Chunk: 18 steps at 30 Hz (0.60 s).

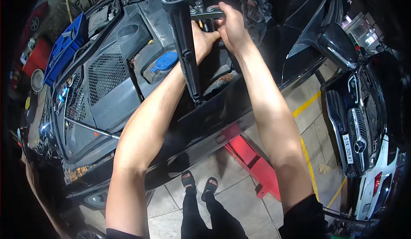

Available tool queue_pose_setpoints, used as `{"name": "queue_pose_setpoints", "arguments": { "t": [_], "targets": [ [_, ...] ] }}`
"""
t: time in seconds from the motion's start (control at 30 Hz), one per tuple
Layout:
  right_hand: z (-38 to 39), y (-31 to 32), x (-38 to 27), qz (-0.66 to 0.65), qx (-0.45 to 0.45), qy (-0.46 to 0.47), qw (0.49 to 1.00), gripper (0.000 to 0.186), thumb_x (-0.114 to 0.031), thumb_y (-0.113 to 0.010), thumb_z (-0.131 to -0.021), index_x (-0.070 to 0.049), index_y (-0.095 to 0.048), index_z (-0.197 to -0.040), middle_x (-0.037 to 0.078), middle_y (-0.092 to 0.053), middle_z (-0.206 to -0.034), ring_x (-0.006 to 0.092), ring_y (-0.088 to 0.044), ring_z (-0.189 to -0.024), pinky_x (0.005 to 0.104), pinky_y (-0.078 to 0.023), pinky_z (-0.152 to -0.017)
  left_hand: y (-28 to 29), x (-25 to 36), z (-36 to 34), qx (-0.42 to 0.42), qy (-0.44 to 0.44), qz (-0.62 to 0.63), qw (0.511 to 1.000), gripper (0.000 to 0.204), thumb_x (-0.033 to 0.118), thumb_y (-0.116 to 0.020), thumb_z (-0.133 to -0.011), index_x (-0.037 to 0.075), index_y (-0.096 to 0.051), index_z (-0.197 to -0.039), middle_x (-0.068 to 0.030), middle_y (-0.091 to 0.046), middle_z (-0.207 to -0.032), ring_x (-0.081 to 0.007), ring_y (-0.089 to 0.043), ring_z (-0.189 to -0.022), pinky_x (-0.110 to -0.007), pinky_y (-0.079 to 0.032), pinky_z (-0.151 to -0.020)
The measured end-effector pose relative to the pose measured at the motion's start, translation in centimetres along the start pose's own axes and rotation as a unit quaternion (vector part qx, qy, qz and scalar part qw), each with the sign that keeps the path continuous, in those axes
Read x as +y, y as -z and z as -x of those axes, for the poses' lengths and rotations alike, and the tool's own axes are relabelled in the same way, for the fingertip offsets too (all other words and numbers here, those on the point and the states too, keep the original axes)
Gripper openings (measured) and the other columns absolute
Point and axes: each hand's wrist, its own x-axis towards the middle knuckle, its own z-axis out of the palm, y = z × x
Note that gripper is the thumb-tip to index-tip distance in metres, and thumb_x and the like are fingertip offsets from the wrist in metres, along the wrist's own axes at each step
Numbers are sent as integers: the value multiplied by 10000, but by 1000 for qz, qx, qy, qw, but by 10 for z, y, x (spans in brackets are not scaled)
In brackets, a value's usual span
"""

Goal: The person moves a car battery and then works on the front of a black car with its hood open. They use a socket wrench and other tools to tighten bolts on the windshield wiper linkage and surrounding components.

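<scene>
Both my arms reach into the open engine bay of a dark car, and my hands meet at its far side. A metal bracket (208,14) with bolt heads along its top lies there. My right hand (234,27) is closed round the bracket's right end, thumb along the top and fingers curled beneath. Just below the bracket, my left hand (205,43) is closed, its thumb pointing at my right fingers. What it grips is hidden, partly by the thick black strut (185,46) standing in front of its wrist.
A blue reservoir cap (164,61) and black engine cover (128,31) lie left of the strut. A thin metal rod (92,129) crosses by my left forearm. A red floor jack (253,164) reaches under the car. A blue tray (64,50) sits far left; another car (357,123) stands right.
</scene>
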Motion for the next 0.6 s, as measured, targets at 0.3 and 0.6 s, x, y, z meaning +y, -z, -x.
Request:
{"name": "queue_pose_setpoints", "arguments": {
  "t": [0.3, 0.6],
  "targets": [
    [4, -12, -2, 345, 15, 224, 911, 193, -152, -554, -901, 30, -600, -944, 127, -637, -809, 199, -625, -760, 319, -503, -740, 2, -10, -3, 24, -11, -18, 999, 431, 283, -772, -632, -75, -669, -848, -239, -691, -792, -333, -702, -781, -408, -545, -714],
    [0, -21, -2, 523, 107, 381, 755, 152, -120, -569, -846, 19, -615, -887, 221, -643, -825, 399, -624, -807, 434, -516, -747, 8, -1, -4, -5, -39, 80, 996, 508, 383, -741, -720, -111, -643, -779, -247, -675, -721, -292, -703, -713, -386, -529, -629]
  ]
}}
